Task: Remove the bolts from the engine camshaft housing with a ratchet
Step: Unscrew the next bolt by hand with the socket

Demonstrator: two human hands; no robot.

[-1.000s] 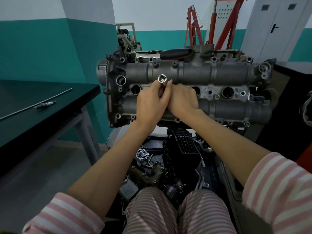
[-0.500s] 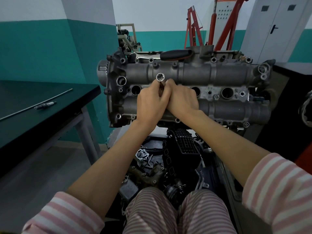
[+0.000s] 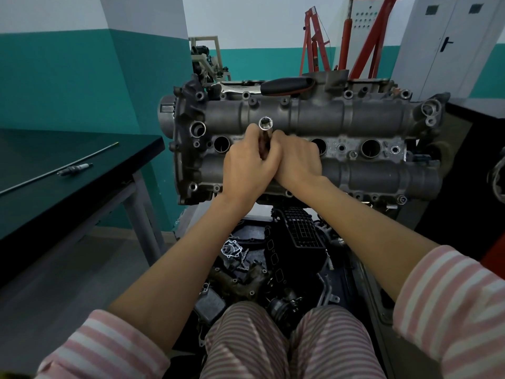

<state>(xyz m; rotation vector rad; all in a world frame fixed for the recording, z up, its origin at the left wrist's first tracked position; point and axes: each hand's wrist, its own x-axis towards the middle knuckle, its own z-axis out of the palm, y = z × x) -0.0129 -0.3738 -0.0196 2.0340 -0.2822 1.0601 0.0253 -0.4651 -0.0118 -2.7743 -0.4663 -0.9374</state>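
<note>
A: Where is the thing we work on?

B: The camshaft housing [image 3: 314,116] sits on the engine in front of the person, with its flat face turned toward the camera. Many small bolts [image 3: 347,94] are along its upper edge. The ratchet [image 3: 285,85] with the black handle lies on top of the engine, and no hand touches it.

A: Then what do the hands hold?

B: A long metal socket [image 3: 264,124]. Its open end points up toward the camera. The left hand [image 3: 247,165] has the fingers curled around the shaft. The right hand [image 3: 299,160] presses close against the left one; I think it also grips the lower part, but the fingers are hidden, so I cannot tell for sure.

A: How should this step be done well?

B: In my judgement the socket is being seated or turned by hand. It must stand straight on the bolt head, not tilted, or it can slip and round the corners. After this the ratchet should go on the square end.

A: And the arms?

B: Both forearms reach forward and meet at the middle of the housing, wrists almost touching. A spark plug [image 3: 74,169] lies apart on the bench [image 3: 82,187] at left.
</note>
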